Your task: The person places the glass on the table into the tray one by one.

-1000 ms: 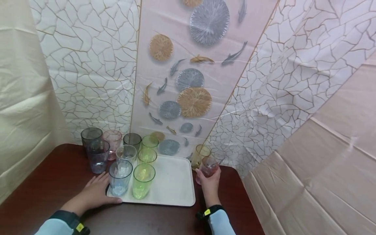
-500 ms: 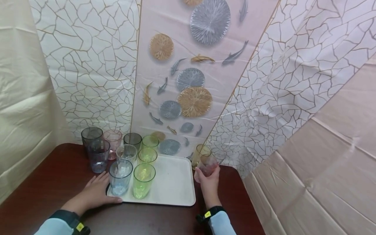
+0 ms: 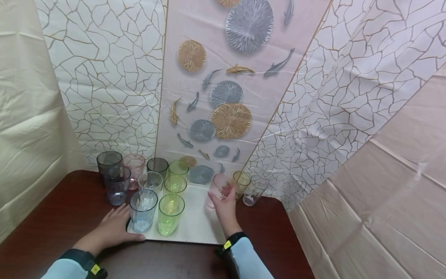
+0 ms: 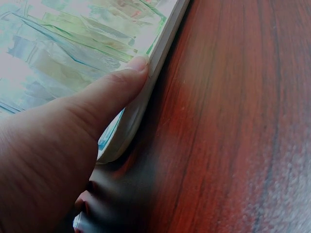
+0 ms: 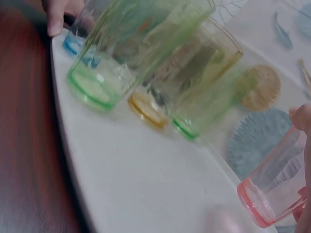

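Pink cup (image 3: pixel 219 185), long axis near upright, gripped between thumb and fingers of the right hand (image 3: pixel 225 209), over the tray's (image 3: pixel 195 228) right part; left hand (image 3: pixel 109 229), fingers extended, rests its thumb on the front rim.

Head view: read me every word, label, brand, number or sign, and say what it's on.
No text is readable.
Left wrist's yellow tag: any marks too small to read.
Right wrist's yellow tag: same.
Pink glass, backdrop: no lettering visible.
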Available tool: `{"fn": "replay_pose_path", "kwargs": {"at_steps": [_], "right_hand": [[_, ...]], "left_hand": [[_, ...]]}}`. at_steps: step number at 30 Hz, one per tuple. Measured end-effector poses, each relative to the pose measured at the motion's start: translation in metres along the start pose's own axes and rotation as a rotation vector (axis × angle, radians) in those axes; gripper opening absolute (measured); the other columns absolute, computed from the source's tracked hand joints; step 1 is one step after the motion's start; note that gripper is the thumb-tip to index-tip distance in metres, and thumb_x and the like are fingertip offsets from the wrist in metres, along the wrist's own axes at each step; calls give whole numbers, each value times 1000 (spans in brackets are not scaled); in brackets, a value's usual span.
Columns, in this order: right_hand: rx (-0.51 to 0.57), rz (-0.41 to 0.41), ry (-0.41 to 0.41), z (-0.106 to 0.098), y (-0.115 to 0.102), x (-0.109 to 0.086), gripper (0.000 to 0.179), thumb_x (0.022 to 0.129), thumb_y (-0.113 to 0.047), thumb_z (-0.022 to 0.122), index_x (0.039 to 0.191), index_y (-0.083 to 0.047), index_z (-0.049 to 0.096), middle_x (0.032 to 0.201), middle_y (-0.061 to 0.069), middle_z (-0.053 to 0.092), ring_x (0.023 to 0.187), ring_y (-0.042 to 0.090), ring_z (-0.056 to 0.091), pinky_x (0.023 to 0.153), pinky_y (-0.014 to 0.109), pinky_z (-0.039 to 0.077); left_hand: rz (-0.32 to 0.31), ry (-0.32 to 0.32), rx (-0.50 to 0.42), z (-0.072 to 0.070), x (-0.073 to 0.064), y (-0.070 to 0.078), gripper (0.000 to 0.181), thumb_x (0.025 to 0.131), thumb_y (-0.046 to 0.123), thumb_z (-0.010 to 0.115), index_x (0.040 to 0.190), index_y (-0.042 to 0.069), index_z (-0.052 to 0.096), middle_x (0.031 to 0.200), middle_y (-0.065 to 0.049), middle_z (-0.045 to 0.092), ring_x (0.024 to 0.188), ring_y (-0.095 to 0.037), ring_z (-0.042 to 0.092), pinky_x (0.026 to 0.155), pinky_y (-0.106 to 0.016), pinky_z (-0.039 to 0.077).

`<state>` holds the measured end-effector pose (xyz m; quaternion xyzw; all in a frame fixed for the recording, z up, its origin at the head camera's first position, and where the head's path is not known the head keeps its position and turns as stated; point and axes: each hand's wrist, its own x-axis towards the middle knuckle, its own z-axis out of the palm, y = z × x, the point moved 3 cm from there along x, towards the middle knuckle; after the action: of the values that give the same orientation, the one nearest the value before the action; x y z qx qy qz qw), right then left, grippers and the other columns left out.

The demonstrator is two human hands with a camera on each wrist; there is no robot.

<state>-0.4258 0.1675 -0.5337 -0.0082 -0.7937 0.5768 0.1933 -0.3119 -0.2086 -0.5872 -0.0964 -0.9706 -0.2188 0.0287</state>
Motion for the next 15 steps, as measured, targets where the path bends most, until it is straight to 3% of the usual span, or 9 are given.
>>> {"fn": "replay_pose_path", "kwargs": {"at_steps": [6, 11, 15], "right_hand": [[-9, 16, -88, 36, -10, 8, 84, 82, -34, 88, 149, -13, 41, 131, 11, 58, 122, 28, 54, 105, 49, 46], [-6, 24, -154, 59, -14, 18, 90, 83, -37, 87, 155, -20, 36, 144, 9, 54, 137, 26, 47, 115, 51, 40], [12, -14, -195, 71, -17, 25, 95, 83, -37, 88, 158, -21, 32, 150, 10, 50, 143, 26, 42, 116, 48, 39]], "left_hand": [[0, 2, 4, 0, 0, 0, 139, 64, 89, 70, 149, -18, 42, 153, -39, 40, 144, -56, 27, 115, -73, 20], [-10, -7, 4, 0, 0, 0, 142, 63, 92, 67, 149, -18, 42, 153, -39, 40, 144, -56, 27, 115, -73, 20], [-7, -5, 5, 0, 0, 1, 141, 64, 91, 68, 149, -17, 42, 154, -38, 40, 144, -56, 27, 115, -73, 20]]}}
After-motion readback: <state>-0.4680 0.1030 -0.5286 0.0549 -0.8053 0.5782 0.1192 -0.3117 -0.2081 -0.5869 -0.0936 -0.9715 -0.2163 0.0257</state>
